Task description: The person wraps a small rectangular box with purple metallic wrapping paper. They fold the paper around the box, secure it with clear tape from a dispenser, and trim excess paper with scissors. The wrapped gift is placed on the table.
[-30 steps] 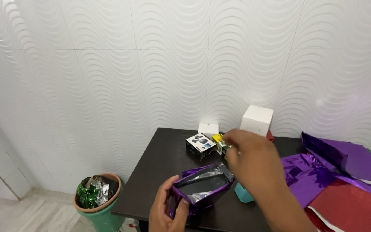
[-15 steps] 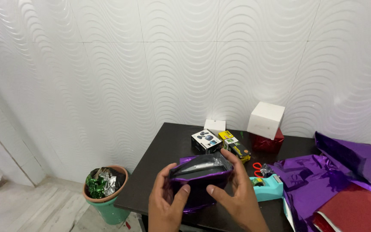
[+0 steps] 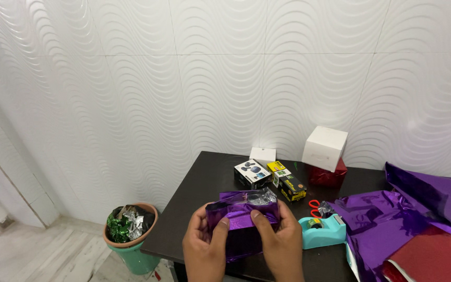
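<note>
While both hands grasp it from opposite sides, the purple foil-wrapped box sits at the near edge of the dark table: left hand clasping its left end, right hand pressing the foil on its right. Just right lies a teal tape dispenser; small boxes stand farther back
</note>
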